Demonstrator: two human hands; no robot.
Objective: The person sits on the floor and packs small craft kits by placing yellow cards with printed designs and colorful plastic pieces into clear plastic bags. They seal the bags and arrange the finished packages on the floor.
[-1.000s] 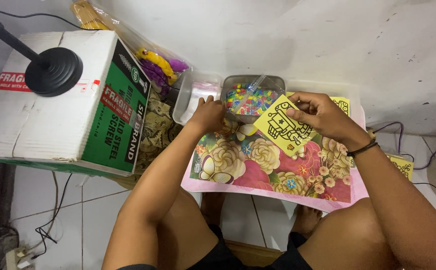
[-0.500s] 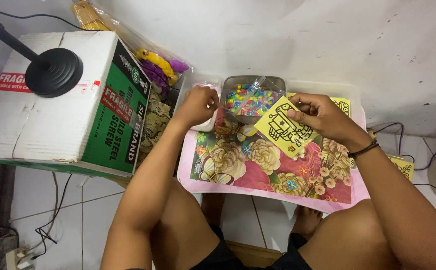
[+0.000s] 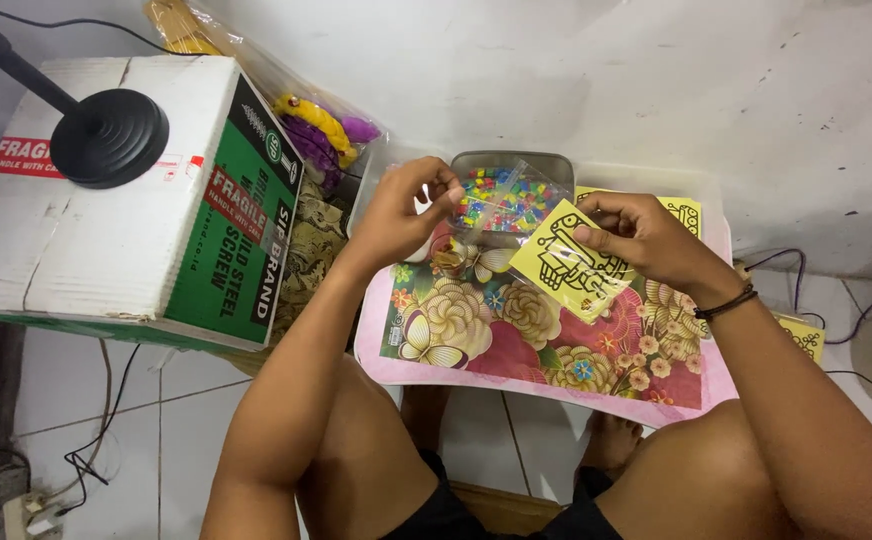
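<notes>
My right hand (image 3: 646, 240) holds a yellow card (image 3: 566, 262) with a black line drawing, tilted above a floral mat (image 3: 476, 330) on my lap. My left hand (image 3: 406, 210) is raised at the left edge of a grey container (image 3: 516, 165) full of small colourful beads. Its fingertips pinch what looks like a clear plastic sleeve (image 3: 501, 205) that stretches towards the card. A dark band sits on my right wrist.
A white and green cardboard box (image 3: 126, 200) stands at the left with a black round stand base (image 3: 108, 137) on it. Behind it lies a plastic bag (image 3: 321, 125) with purple and yellow items. More yellow cards (image 3: 686, 210) lie to the right. Cables (image 3: 856, 300) run over the tiled floor.
My left hand rose from the mat to the bead container's left edge and closed its fingertips on the clear plastic. My right hand kept the yellow card nearly still.
</notes>
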